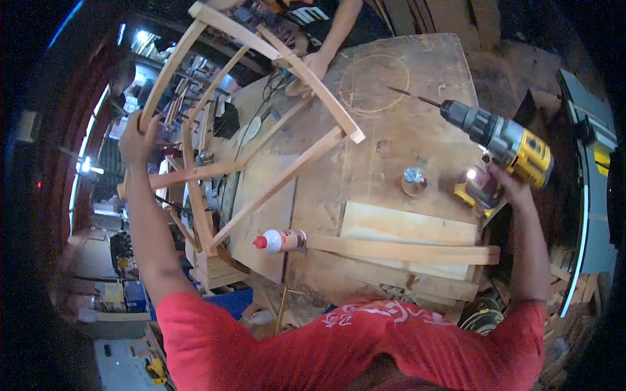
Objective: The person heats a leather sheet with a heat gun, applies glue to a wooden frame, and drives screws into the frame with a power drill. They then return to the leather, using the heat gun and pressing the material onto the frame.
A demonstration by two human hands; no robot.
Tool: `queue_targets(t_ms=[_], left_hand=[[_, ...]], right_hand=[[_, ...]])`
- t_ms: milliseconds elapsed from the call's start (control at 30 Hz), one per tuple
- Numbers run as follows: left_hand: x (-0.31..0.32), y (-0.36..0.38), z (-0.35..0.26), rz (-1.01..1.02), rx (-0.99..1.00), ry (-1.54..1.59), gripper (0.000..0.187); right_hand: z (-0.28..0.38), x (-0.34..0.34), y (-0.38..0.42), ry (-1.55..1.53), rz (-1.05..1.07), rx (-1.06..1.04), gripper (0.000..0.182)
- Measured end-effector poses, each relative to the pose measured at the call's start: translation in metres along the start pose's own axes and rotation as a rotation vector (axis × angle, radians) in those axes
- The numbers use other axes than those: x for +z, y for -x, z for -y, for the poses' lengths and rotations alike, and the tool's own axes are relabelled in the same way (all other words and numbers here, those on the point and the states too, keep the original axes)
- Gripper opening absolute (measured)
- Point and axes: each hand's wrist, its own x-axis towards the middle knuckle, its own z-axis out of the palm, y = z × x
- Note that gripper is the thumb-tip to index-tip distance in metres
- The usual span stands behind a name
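Observation:
My left hand is closed round a curved leg of a wooden chair frame, which is tilted over the left side of the workbench. In my right hand is a yellow and black cordless drill, gripped by its handle. A long bit in its chuck points left over the bench, apart from the frame. Across the bench, another person's hand is at the far part of the frame, near a sanding-type tool or block partly hidden by the wood.
The plywood workbench bears a glue bottle with a red cap, lying on its side. Beside it lie a long wooden strip and a pale board. A small round container stands near the drill. A dark cable runs behind the frame.

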Motion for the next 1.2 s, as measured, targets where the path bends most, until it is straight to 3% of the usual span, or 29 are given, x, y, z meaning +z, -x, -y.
queue_targets(t_ms=[67, 133, 200, 267, 333, 367, 400, 433, 500, 533, 567, 600, 667, 733, 800, 833, 900, 967, 1067, 1133, 1200], left_hand=[[0.002, 0.002, 0.003, -0.041, 0.075, 0.025, 0.037], [0.011, -0.001, 0.021, -0.084, 0.15, 0.047, 0.039], [0.023, -0.006, 0.04, -0.104, 0.247, -0.07, 0.036], [0.009, -0.002, 0.005, -0.175, 0.308, -0.179, 0.03], [-0.001, 0.003, -0.039, -0.216, -0.027, -0.372, 0.025], [0.004, 0.003, -0.053, -0.324, -0.017, -0.11, 0.024], [0.008, 0.006, -0.076, -0.29, -0.156, 0.076, 0.025], [0.012, 0.012, -0.106, -0.247, -0.294, 0.264, 0.026], [0.018, 0.03, -0.175, -0.033, -0.147, 0.467, 0.026], [0.03, 0.044, -0.197, -0.022, 0.144, 0.629, 0.031], [0.014, 0.053, -0.24, 0.022, 0.269, 0.689, 0.039], [0.013, 0.049, -0.244, 0.036, 0.27, 0.692, 0.039], [0.02, 0.036, -0.241, 0.205, 0.431, 0.356, 0.042], [0.032, 0.021, -0.219, 0.218, 0.489, 0.478, 0.044], [0.023, 0.016, -0.215, 0.623, 0.367, 0.712, 0.043], [0.026, 0.025, -0.22, 0.799, 0.19, 0.861, 0.042], [0.033, 0.044, -0.238, 1.133, 0.092, 0.781, 0.049], [0.036, 0.065, -0.275, 1.281, 0.049, 0.757, 0.053], [0.082, 0.1, -0.314, 1.278, -0.038, 0.913, 0.052], [0.092, 0.113, -0.339, 1.378, -0.265, 1.388, 0.052], [0.094, 0.109, -0.342, 1.412, -0.28, 1.379, 0.051]], right_hand=[[0.014, -0.007, -0.016, -0.136, -0.025, 0.036, 0.03], [0.041, -0.013, -0.031, -0.325, 0.254, 0.073, 0.034], [0.046, -0.018, -0.04, -0.374, 0.246, 0.159, 0.038], [0.046, -0.025, -0.052, -0.361, 0.342, 0.138, 0.04], [0.043, -0.027, -0.061, -0.348, 0.335, 0.175, 0.04], [0.041, -0.025, -0.066, -0.374, 0.355, 0.195, 0.04], [0.039, -0.023, -0.071, -0.401, 0.376, 0.216, 0.039], [0.037, -0.022, -0.076, -0.414, 0.386, 0.247, 0.038], [0.035, -0.015, -0.081, -0.418, 0.392, 0.264, 0.042], [0.035, -0.013, -0.083, -0.407, 0.402, 0.277, 0.048], [0.038, -0.013, -0.084, -0.423, 0.439, 0.244, 0.036], [0.04, -0.013, -0.084, -0.427, 0.436, 0.257, 0.036], [0.039, -0.012, -0.083, -0.441, 0.445, 0.253, 0.035], [0.031, -0.017, -0.085, -0.407, 0.46, 0.193, 0.034], [0.022, -0.02, -0.084, -0.419, 0.432, 0.162, 0.036], [0.028, -0.021, -0.081, -0.43, 0.42, 0.176, 0.037], [0.018, -0.023, -0.08, -0.459, 0.406, 0.195, 0.038], [0.018, -0.025, -0.081, -0.51, 0.387, 0.217, 0.038], [0.016, -0.031, -0.082, -0.471, 0.479, 0.157, 0.037], [0.01, -0.035, -0.084, -0.455, 0.47, 0.157, 0.038], [0.0, -0.042, -0.09, -0.332, 0.514, 0.156, 0.041]])
